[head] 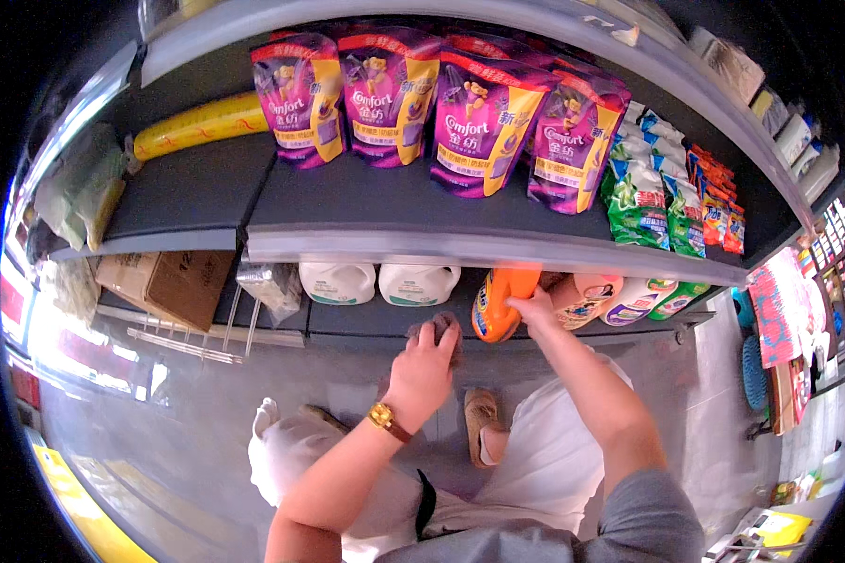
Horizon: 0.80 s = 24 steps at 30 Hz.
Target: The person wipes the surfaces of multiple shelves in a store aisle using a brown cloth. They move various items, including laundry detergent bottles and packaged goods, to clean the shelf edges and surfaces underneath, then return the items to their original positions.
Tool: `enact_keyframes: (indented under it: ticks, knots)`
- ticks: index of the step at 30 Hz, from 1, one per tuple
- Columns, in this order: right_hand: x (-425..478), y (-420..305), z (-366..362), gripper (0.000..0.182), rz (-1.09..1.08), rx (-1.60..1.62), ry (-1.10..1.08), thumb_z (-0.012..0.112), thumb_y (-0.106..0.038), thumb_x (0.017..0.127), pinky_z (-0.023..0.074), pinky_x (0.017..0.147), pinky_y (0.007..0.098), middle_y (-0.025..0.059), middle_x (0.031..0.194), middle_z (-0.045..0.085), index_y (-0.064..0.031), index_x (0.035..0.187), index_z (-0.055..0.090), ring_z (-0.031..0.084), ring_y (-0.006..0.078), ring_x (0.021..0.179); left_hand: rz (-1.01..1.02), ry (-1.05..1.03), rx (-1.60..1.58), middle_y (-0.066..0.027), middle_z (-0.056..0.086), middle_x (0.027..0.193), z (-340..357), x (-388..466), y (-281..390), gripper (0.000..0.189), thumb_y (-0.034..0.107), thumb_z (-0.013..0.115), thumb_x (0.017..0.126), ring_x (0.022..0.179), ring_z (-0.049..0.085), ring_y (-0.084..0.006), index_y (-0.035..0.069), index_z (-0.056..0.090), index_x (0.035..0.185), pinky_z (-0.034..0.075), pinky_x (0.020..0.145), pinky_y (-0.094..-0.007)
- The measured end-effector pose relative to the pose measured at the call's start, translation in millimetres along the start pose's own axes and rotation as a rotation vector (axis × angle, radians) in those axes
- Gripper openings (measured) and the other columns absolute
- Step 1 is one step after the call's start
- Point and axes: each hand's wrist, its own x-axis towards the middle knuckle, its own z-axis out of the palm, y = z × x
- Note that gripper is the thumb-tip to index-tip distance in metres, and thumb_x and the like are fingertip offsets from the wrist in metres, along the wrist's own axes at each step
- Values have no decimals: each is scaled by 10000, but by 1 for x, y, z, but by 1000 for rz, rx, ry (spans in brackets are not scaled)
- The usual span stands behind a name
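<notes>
My right hand [534, 308] grips an orange Tide detergent bottle [500, 310], which leans at the front of the lower shelf, its top hidden under the shelf edge. Bunched in my left hand [426, 359] is a dark brownish cloth [453, 336], a little left of the orange bottle. Two white detergent jugs [338, 283] stand left of the bottle on the lower shelf. Right of my right hand are a pink-labelled bottle [591, 299], a white bottle with a purple label [634, 301] and a green bottle [679, 299].
Above, the shelf [338, 204] bears several purple Comfort pouches [489, 127], green-and-white detergent bags [637, 204], orange Tide packets [715, 211] and a yellow roll [201, 127]. A cardboard box [169, 285] and a wire rack [190, 341] are at the lower left. Shelf edges overhang the lower bottles.
</notes>
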Motion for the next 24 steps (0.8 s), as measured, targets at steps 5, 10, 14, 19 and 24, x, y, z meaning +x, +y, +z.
enact_keyframes:
  ticks: [5,10,14,19,24]
  knots:
    - [-35,10,20,442,58,99,0,686,38,708,489,829,333,62,1023,638,-34,1117,536,620,203,931,-85,163,-161,-196,473,1153,15,9,-5,808,114,681,723,1021,561,-370,70,260,1411,533,788,-396]
    - [-74,-14,36,367,107,162,-79,570,-63,854,480,876,353,72,1119,593,-66,1207,475,585,210,1011,-161,217,-701,-243,398,1319,26,29,12,845,49,672,710,1156,462,-436,10,197,1408,454,933,-428]
    - [-79,-16,31,396,193,390,-136,456,-182,952,442,978,390,72,1288,505,-93,1333,397,511,225,1166,169,385,-697,-233,369,1364,34,43,31,783,50,680,705,1230,410,-414,26,286,1382,384,1026,-414]
    - [-77,-6,29,367,120,247,-93,499,-99,917,473,899,350,48,1215,555,-79,1281,452,562,191,1057,110,210,-596,-253,396,1312,70,57,20,688,46,674,713,1172,447,-429,39,355,1322,422,978,-431]
    - [-91,-9,37,431,104,237,-92,587,42,815,437,920,324,48,1165,579,-55,1224,489,563,174,1019,-187,98,-726,-279,461,1202,91,70,2,566,84,651,731,1049,505,-461,12,410,1238,455,905,-458]
